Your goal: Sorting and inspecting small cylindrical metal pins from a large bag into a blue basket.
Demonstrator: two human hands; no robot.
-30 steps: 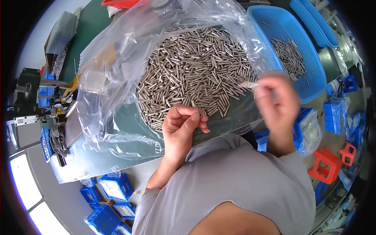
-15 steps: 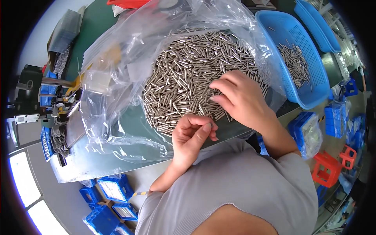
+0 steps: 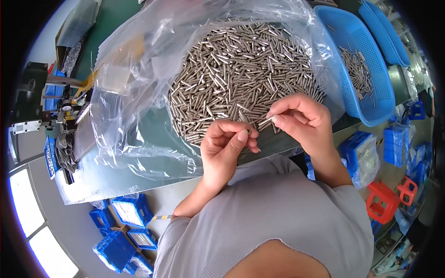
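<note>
A thin metal pin (image 3: 265, 122) sits pinched between thumb and forefinger of the right hand (image 3: 296, 121), its long axis running from about two o'clock down to eight o'clock, its free tip aimed at the left hand (image 3: 227, 148). That hand, at eight o'clock from the pin and just beside it, has its fingers (image 3: 242, 135) curled nearly closed around something small and dark; what it is cannot be told. Beyond both, at twelve o'clock, the pile of pins (image 3: 236, 74) lies in an open clear bag (image 3: 139, 92) on the table (image 3: 116, 178).

Single head-worn fisheye view, facing steeply down, close over the worktable (image 3: 139, 178); edges curved
</note>
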